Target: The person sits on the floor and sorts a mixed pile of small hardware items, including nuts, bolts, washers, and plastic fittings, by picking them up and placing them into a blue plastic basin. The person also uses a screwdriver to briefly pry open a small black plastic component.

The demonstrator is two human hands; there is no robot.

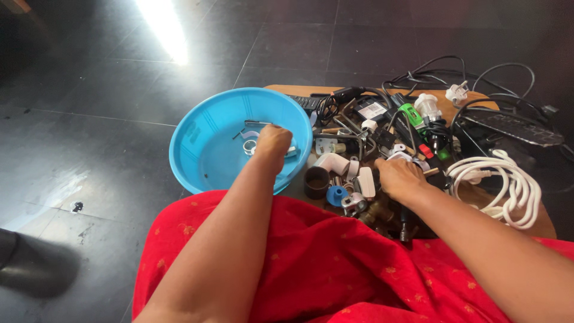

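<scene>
The left hand (273, 142) is reaching into the blue plastic basin (203, 155), hovering over small metal and white fittings (251, 143) lying at its bottom — the fingers are curled downward, and whether they are gripping anything cannot be told. The right hand (399, 178) is resting on a pile of plugs, pipe fittings and cables (371, 140) on the wooden board (287, 91), fingers bent over a white piece (399, 157), grip unclear. A coiled white cord (508, 179) is lying just beside it.

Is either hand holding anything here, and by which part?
Cannot be told. The left hand is inside the blue basin and the right hand rests in the pile of fittings; both hide their fingers.
</scene>
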